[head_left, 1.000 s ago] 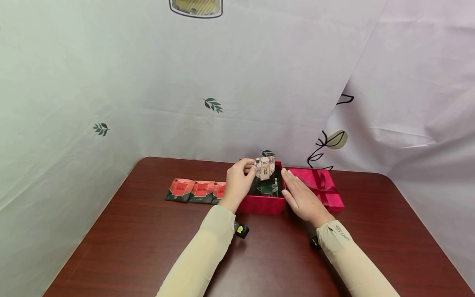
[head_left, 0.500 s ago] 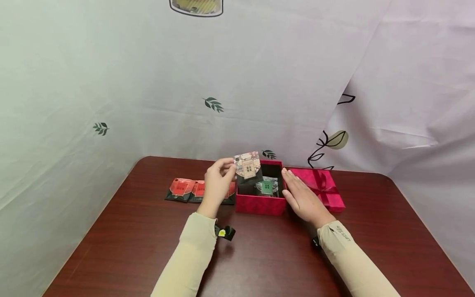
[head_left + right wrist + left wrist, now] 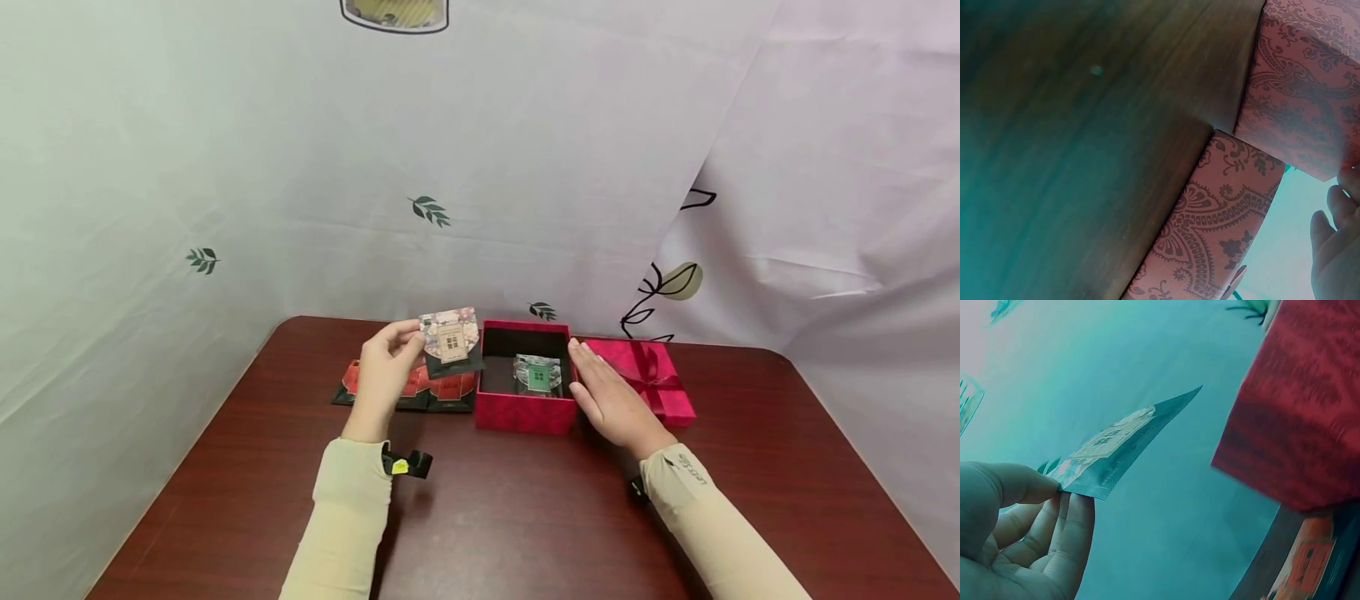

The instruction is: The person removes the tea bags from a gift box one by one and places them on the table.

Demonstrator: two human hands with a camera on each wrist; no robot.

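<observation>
A pale backdrop [image 3: 480, 150] with scattered leaf prints hangs behind a dark reddish-brown table [image 3: 510, 517]; two cream sleeves [image 3: 345, 517] reach over the table from the near side; near the far edge stands a red box [image 3: 525, 414], its top uncovered and its inside dark; just right of it lies a red lid [image 3: 667, 379] with a darker ribbon; the right hand [image 3: 611, 404] lies along the box's right wall, its fingers straight and close together, though how firmly they press I cannot tell; the left hand [image 3: 386, 371] pinches one edge of a floral packet [image 3: 452, 340] between thumb and fingertips; beneath that hand, left of the box, red-and-black packets [image 3: 452, 392] lie in a row, partly hidden; the floral packet is held up over the row's right end, tilted, apart from the box; a green-labelled packet [image 3: 537, 377] sits in the box's near right part; a black band [image 3: 408, 463] with a yellow mark shows at the left wrist.
</observation>
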